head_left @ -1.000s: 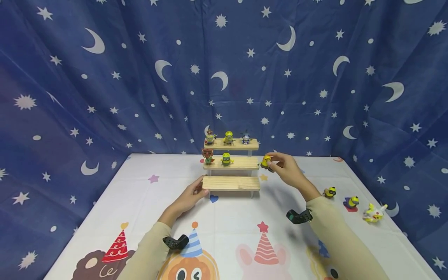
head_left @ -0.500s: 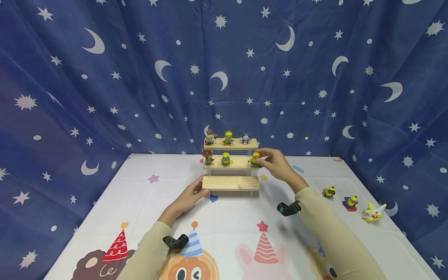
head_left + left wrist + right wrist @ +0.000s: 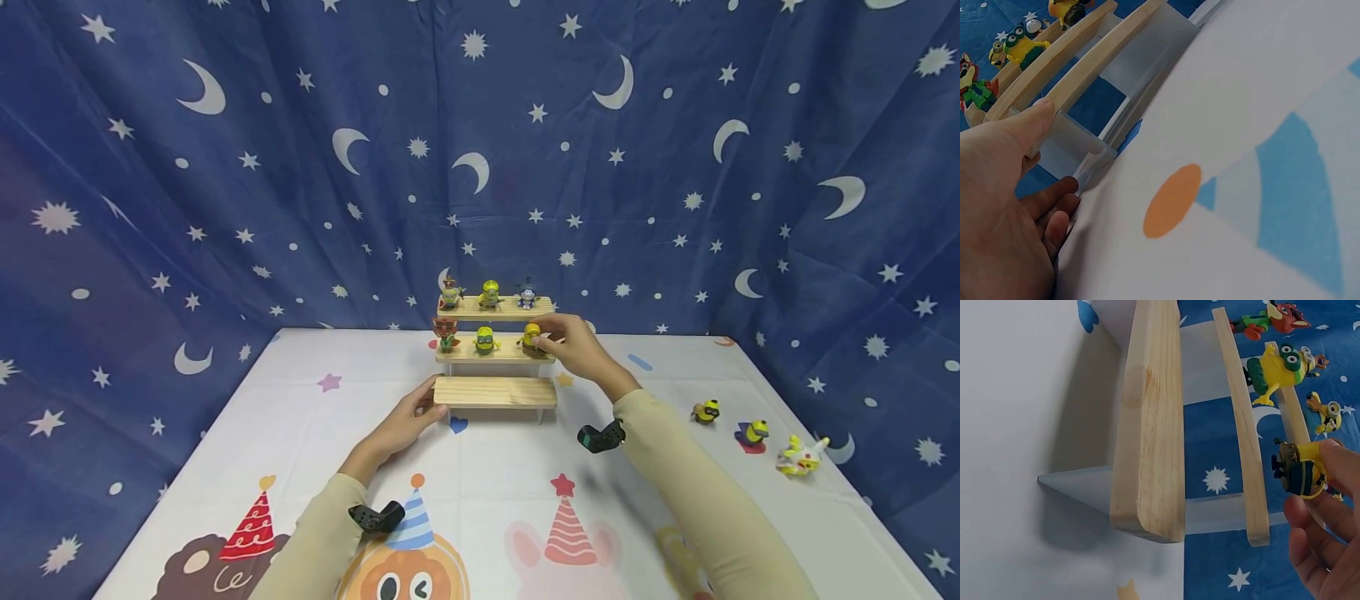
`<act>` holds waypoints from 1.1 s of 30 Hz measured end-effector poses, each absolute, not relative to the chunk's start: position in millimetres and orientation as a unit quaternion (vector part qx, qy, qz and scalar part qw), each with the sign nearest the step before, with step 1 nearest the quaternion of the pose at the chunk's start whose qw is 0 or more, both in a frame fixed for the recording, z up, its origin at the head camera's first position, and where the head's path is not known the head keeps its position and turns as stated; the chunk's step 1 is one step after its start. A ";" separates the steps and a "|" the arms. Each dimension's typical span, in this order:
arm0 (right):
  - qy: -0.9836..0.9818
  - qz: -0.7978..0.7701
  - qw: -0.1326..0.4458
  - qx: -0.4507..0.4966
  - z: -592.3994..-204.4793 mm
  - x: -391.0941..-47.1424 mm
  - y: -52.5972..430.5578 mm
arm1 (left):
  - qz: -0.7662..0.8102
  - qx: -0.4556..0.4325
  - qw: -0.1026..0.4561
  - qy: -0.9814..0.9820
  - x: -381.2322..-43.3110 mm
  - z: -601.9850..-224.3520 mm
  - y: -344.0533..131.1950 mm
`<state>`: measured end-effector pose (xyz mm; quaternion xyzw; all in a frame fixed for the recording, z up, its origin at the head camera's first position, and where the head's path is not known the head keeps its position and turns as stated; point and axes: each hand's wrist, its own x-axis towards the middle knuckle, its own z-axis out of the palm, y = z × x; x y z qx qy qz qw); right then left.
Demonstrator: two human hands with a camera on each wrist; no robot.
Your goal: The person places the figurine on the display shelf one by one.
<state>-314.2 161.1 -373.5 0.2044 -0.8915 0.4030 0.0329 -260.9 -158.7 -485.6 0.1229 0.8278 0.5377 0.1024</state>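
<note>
A three-tier wooden display stand (image 3: 495, 392) with clear side supports stands on the table. My left hand (image 3: 401, 423) grips its lower left end, the thumb on the bottom board and the other fingers beside the clear support. In my right hand (image 3: 576, 346), thumb and fingers pinch a yellow minion figurine (image 3: 1300, 469) at the right part of the middle tier. Whether its base touches the board, I cannot tell. To its left on that tier are a red fox figurine (image 3: 446, 334) and a green-and-yellow minion figurine (image 3: 484, 340).
Three figurines occupy the top tier, among them a dark blue one (image 3: 527, 296). Right of my right arm lie two minion figurines, one black-masked (image 3: 705, 411), one blue-caped (image 3: 752, 432), and a white-and-yellow figurine (image 3: 799, 457). A blue starry curtain (image 3: 480, 125) hangs behind.
My right hand has moved left with the minion figurine, from beside the stand to over the right part of the middle tier. The left hand has stayed in place.
</note>
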 end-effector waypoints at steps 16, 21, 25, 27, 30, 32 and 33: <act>-0.902 0.378 0.024 0.209 -376.7 -321.9 154.7 | 0.549 0.117 0.099 0.822 -257.7 -480.4 -156.9; -0.907 0.367 0.024 0.205 -376.9 -321.7 153.3 | 0.550 0.116 0.100 0.821 -259.8 -483.3 -158.0; -0.909 0.365 0.017 0.199 -375.8 -320.6 152.1 | 0.547 0.115 0.099 0.823 -260.4 -483.9 -158.2; -0.910 0.365 0.016 0.196 -375.5 -320.3 151.5 | 0.546 0.113 0.100 0.824 -260.6 -484.1 -157.9; -0.911 0.366 0.015 0.191 -375.3 -319.9 151.2 | 0.544 0.109 0.101 0.826 -260.9 -484.5 -157.5; -0.911 0.365 0.014 0.192 -376.0 -319.7 151.4 | 0.543 0.108 0.101 0.827 -260.8 -485.0 -157.5; -0.911 0.366 0.013 0.191 -376.1 -319.7 151.4 | 0.541 0.109 0.100 0.828 -260.6 -484.9 -157.7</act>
